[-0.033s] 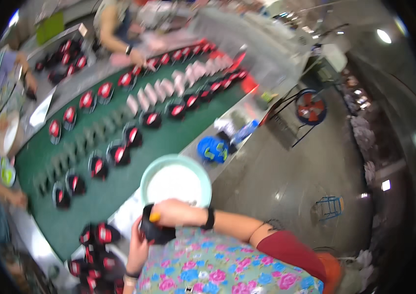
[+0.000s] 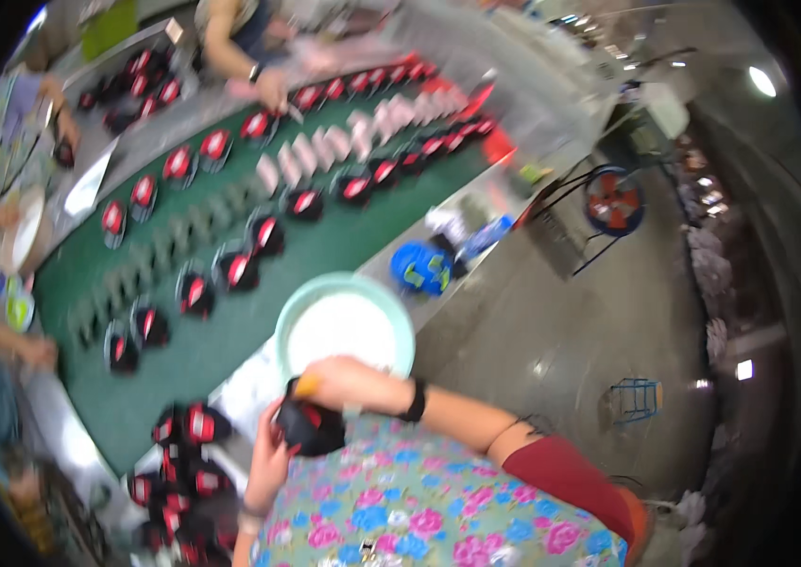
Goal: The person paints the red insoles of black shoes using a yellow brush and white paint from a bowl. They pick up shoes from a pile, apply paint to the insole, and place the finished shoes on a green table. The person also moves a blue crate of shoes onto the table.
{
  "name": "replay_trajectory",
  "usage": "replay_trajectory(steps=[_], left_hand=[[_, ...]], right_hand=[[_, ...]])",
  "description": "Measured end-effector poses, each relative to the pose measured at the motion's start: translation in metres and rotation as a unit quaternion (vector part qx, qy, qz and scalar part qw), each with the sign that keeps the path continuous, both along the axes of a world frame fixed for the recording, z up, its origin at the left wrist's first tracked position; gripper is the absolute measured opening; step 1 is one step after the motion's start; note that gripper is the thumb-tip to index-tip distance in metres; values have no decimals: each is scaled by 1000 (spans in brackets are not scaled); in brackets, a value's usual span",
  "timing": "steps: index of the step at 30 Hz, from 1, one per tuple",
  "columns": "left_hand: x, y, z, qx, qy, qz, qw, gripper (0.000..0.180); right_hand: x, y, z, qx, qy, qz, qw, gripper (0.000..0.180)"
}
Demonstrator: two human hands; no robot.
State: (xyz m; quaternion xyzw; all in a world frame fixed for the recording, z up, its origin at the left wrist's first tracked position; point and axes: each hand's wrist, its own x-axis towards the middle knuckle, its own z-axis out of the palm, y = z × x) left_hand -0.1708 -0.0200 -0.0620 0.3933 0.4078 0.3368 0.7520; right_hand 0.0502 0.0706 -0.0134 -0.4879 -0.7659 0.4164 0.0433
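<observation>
Holding a black, rounded, cap-like piece with red marks (image 2: 321, 432) required both hands; clock directions below were taken from this piece, which sat close to the floral-print garment (image 2: 419, 520), just below the basin. The left hand (image 2: 269, 455), at 8 o'clock, gripped the near edge, its fingers closed narrowly on the rim. The right hand (image 2: 353, 380), at 1 o'clock, was curled with its fingertips over the upper edge. A small yellow-orange item (image 2: 306, 386) showed at those fingertips; whether it was worn or gripped could not be told. A black band (image 2: 415, 401) encircled the right wrist.

A round, pale-green basin (image 2: 404, 326) with white contents stood at 12 o'clock, just beyond the right hand. A blue, rounded object with yellow-green patches (image 2: 421, 268) lay at 1 o'clock, beside the basin. A heap of black-and-red rounded pieces (image 2: 200, 422) occupied 8 to 9 o'clock.

A long, flat green work surface (image 2: 117, 416) extended from 9 to 12 o'clock. It carried two rows of black-and-red pieces, with a row of pale pink pieces (image 2: 334, 142) and dark grey pieces (image 2: 164, 246) between them. A co-worker's hand (image 2: 272, 91) reached over the far row at 12 o'clock. A fan with orange blades (image 2: 614, 201) stood at 2 o'clock.
</observation>
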Motion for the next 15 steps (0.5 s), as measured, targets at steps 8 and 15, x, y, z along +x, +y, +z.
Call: replay_trajectory(steps=[8, 15], left_hand=[[2, -60, -12, -64, 3, 50, 997, 32], [21, -75, -35, -199, -82, 122, 969, 60]], right_hand=[[106, -24, -79, 50, -5, -347, 936, 32], [105, -50, -177, 97, 78, -285, 950, 16]])
